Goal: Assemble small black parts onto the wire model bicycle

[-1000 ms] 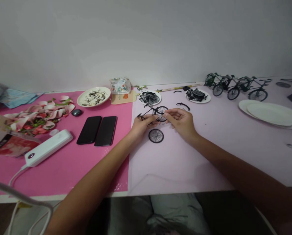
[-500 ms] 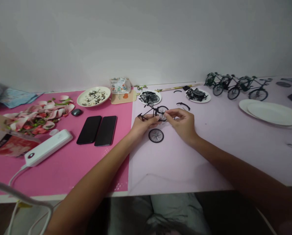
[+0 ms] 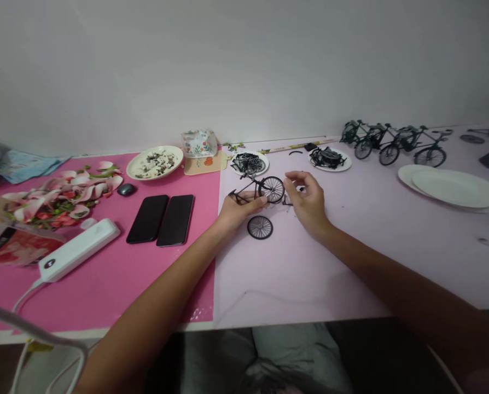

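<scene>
My left hand (image 3: pixel 241 209) is closed on a black miniature bicycle (image 3: pixel 248 190), thumb in front, with a spoked wheel (image 3: pixel 272 189) mounted at its right end. Just right of that wheel is my right hand (image 3: pixel 308 202), its fingers bent and apart, with no part visibly gripped. Through the gap in those fingers shows a bit of a dark part (image 3: pixel 301 189); the rest is hidden. A thin black piece (image 3: pixel 286 201) shows beside the right thumb. Below the bicycle, a loose spoked wheel (image 3: pixel 260 227) lies flat on the table.
Behind stand two small plates of black parts, the left plate (image 3: pixel 263 170) and right plate (image 3: pixel 346 164). Several miniature bicycles (image 3: pixel 392 143) stand at back right, near stacked white plates (image 3: pixel 458 189). Two phones (image 3: pixel 161 220), a power bank (image 3: pixel 78 250), a bowl (image 3: pixel 133 171) and petals (image 3: pixel 68 197) are left.
My right hand has let go of the mounted wheel's middle and moved slightly right, its fingers opening. It now covers the curved black part on the table. My left hand keeps holding the bicycle.
</scene>
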The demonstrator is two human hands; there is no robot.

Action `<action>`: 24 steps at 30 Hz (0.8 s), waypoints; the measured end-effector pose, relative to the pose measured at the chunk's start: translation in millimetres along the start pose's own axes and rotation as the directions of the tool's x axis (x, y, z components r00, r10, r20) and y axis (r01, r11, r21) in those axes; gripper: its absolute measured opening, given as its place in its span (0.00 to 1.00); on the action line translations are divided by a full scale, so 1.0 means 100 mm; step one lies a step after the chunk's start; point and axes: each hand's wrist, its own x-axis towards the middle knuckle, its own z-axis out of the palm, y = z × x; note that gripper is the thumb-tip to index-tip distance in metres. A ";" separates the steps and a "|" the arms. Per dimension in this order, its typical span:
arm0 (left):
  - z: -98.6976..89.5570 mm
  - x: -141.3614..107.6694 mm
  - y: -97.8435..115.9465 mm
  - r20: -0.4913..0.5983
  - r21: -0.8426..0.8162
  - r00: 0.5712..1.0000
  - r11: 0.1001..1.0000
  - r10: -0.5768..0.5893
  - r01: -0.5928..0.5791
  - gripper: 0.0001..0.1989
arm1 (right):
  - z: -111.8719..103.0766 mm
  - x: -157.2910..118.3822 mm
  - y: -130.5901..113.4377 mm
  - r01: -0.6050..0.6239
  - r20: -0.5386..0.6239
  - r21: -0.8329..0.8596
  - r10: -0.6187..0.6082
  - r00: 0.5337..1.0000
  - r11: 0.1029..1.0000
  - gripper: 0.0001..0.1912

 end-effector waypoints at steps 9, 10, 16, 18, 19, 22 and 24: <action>-0.02 0.01 0.00 0.006 0.035 1.000 0.999 0.021 -0.021 0.21 | 0.02 -0.02 0.07 -0.172 0.250 0.146 0.132 0.959 0.974 0.24; -0.02 0.01 0.01 0.008 0.037 1.000 0.999 0.023 -0.023 0.21 | 0.03 -0.02 0.07 -0.176 0.257 0.147 0.135 0.957 0.973 0.24; -0.01 0.01 0.01 -0.013 0.010 1.000 1.000 -0.014 0.015 0.23 | 0.02 -0.02 0.02 -0.178 0.247 0.137 0.141 0.959 0.974 0.23; -0.01 0.01 0.00 -0.028 0.002 1.000 1.000 -0.008 0.008 0.24 | 0.03 -0.01 0.02 -0.167 0.240 0.137 0.130 0.962 0.976 0.23; -0.01 0.01 0.00 -0.032 0.003 0.999 1.000 -0.001 0.001 0.24 | 0.03 -0.01 0.02 -0.162 0.238 0.135 0.127 0.963 0.977 0.23; -0.01 0.01 0.00 -0.032 0.015 0.999 1.000 0.010 -0.010 0.24 | 0.03 -0.01 0.03 -0.165 0.239 0.141 0.128 0.963 0.976 0.23; -0.01 0.01 0.00 -0.032 0.016 0.999 1.000 0.004 -0.003 0.24 | 0.02 -0.01 0.04 -0.171 0.237 0.155 0.131 0.963 0.973 0.23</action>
